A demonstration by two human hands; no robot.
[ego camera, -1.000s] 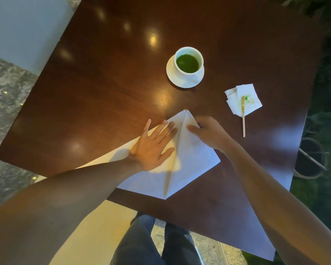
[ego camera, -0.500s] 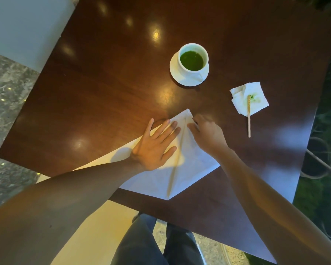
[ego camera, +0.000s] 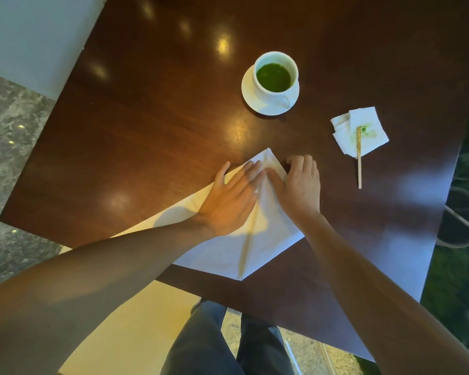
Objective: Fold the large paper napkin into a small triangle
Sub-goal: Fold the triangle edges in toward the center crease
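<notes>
Hands [ego camera: 266,196] flat — napkin [ego camera: 266,234] apex pointing away

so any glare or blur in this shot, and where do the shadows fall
Head view: warm glare spots dot the wooden table; the left hand is slightly motion-blurred at the fingers and casts a shadow on the large paper napkin; the right hand looks sharper; wide-angle bending at the edges.

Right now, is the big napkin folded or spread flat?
Folded: the large napkin shows a raised crease down its middle, both hands pressing near its far tip.

Napkin [ego camera: 266,239] on table [ego camera: 146,131], near edge; cup [ego camera: 276,77] behind; stirrer [ego camera: 359,158] right.
</notes>
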